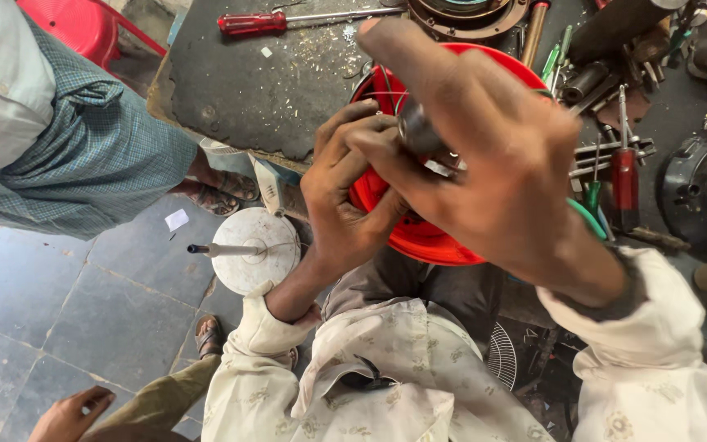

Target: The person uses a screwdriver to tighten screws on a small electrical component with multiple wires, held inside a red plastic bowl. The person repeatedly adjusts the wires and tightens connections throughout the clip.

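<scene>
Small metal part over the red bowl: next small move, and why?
Probably keep it above the red bowl and steady it with the left hand before turning further. The right hand hides most of the dark metal part, both hands pinch it close together, and the bowl beneath would catch anything dropped.

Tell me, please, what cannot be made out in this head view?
- Small dark part: mostly covered by the right hand and left hand; its kind is unclear.
- Red bowl: inside hidden by both hands.
- Metal ring: cut by the top edge.
</scene>
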